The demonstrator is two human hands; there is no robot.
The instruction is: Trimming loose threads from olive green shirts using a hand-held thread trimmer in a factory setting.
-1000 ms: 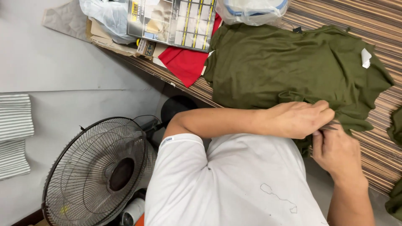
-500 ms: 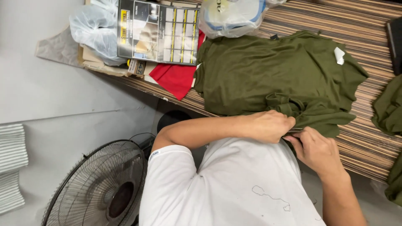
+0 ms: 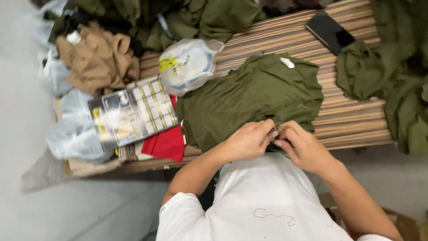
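An olive green t-shirt (image 3: 249, 96) lies spread on the striped tabletop (image 3: 347, 118), a small white tag near its far edge. My left hand (image 3: 247, 140) and my right hand (image 3: 303, 147) meet at the shirt's near hem, both pinching the fabric edge between fingers and thumbs. A small dark bit shows between the fingertips; I cannot tell what it is. Below the hands is my white shirt (image 3: 263, 201).
A clear bag with something white and yellow (image 3: 187, 64) sits left of the shirt. A printed card (image 3: 131, 114), a red cloth (image 3: 165, 145), a tan garment pile (image 3: 96, 58), more olive garments (image 3: 392, 85) and a black phone (image 3: 330, 31) lie around.
The view swung up and to the right: the fan dropped out of sight and more of the table appeared. Both hands stayed at the shirt's near hem, now closer together.
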